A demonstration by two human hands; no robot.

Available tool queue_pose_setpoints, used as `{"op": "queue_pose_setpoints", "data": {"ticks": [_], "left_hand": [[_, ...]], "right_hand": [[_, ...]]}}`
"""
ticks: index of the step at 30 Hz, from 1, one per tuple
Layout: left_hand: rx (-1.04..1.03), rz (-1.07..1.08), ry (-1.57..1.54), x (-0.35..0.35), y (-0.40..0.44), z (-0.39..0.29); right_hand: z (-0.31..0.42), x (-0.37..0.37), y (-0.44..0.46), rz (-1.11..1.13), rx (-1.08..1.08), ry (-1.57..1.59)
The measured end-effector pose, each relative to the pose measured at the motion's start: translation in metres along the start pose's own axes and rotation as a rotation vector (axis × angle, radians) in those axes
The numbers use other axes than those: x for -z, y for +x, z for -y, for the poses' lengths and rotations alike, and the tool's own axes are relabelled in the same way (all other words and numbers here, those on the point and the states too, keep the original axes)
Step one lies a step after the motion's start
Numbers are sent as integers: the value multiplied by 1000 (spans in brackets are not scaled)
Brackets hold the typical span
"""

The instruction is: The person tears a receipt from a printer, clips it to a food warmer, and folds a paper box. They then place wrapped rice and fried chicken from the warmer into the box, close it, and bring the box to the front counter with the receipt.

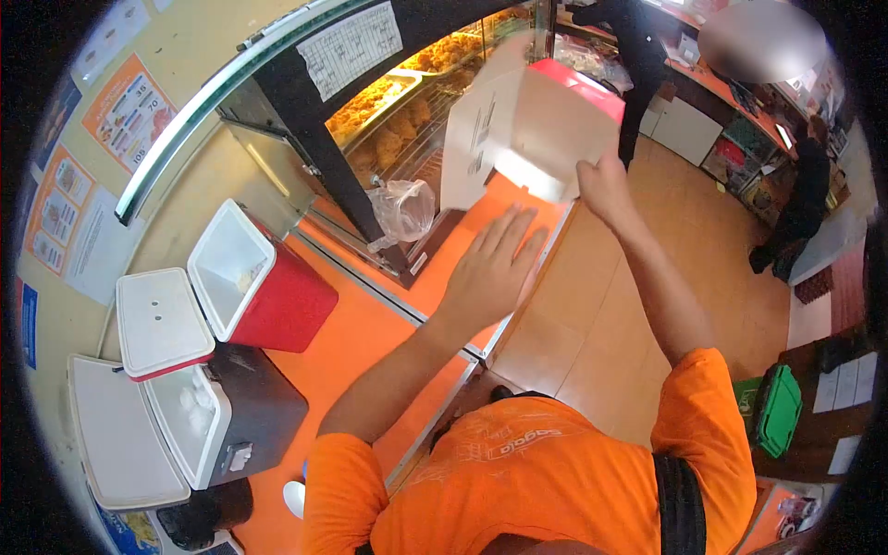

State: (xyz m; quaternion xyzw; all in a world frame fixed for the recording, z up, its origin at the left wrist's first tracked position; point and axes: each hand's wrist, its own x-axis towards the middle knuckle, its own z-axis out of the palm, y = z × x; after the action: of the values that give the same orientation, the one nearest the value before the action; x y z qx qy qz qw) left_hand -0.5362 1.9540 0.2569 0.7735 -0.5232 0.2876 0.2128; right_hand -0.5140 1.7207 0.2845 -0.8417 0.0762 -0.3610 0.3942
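A partly folded cardboard box (564, 120), white inside with a pink-red outer side, is tilted up above the orange counter (314, 388). My right hand (606, 188) grips its right edge, fingers closed round the board. My left hand (498, 264) is spread flat just below the box, with nothing in it. Whether its fingertips touch the box is unclear. Behind the box stands a lit glass display case (356, 176) with trays of fried food (370, 106). A clear plastic bag (403, 211) hangs at the case's lower corner.
On the left stand an open red cooler (282, 296) and an open dark grey cooler (259, 412). A white spoon (294, 499) lies near my left sleeve. Two people in dark clothes are at the back and right. A green bin lid (779, 410) is at the right.
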Motion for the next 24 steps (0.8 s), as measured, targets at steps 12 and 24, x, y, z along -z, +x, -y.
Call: {"op": "queue_pose_setpoints", "data": {"ticks": [12, 24], "left_hand": [[106, 215, 364, -37, 11, 5], [118, 203, 409, -37, -6, 8]], "right_hand": [[42, 34, -42, 387, -316, 503], [43, 31, -51, 495, -208, 517]]}}
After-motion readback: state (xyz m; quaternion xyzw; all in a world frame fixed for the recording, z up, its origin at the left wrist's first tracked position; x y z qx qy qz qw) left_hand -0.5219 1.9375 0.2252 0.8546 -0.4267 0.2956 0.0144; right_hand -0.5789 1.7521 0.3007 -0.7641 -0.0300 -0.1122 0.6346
